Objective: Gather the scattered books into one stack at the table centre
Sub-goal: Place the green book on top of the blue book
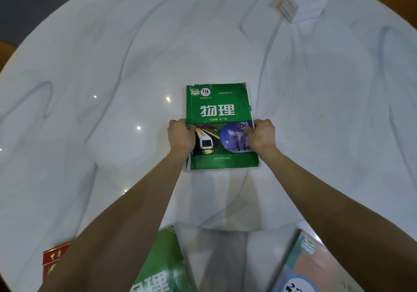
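A green physics textbook (217, 109) lies flat at the middle of the round white marble table (112, 77). My left hand (181, 136) grips its left edge and my right hand (261, 135) grips its right edge, thumb on the cover. A second green physics book (162, 267) lies at the near edge between my arms. A pink and blue book (316, 269) lies at the near right. A red book (53, 260) lies at the near left, partly hidden by my left forearm.
A white tissue box (301, 0) stands at the far right of the table. The table's rim curves along the left and far sides.
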A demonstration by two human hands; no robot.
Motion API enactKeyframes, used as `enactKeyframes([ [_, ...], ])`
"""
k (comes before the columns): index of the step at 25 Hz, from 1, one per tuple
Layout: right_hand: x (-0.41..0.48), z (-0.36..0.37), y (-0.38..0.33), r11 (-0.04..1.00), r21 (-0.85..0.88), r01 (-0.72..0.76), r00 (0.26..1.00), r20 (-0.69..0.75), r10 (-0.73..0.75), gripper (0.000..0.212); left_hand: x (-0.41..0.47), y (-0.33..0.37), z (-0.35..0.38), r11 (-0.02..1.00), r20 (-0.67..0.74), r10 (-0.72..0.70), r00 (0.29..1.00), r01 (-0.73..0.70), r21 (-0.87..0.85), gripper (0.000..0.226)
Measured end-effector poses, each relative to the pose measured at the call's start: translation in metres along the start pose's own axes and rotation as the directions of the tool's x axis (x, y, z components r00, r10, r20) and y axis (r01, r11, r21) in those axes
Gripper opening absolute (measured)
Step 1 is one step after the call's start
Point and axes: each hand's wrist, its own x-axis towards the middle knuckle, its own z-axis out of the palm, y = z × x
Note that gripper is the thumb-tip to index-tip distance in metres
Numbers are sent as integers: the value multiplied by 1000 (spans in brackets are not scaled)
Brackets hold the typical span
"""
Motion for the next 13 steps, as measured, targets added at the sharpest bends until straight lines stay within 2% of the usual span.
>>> enactKeyframes([
  [7,3,0,-2,999,-18,-32,999,19,32,28,-2,4,1,997,16,-70,997,69,46,28],
  [11,-5,-9,-5,997,-67,-34,998,60,38,30,-13,10,-7,990,37,9,999,-14,143,30],
  [13,-18,-18,-5,994,-105,-3,998,56,9,30,-23,11,-11,960,21,98,995,-100,261,30],
])
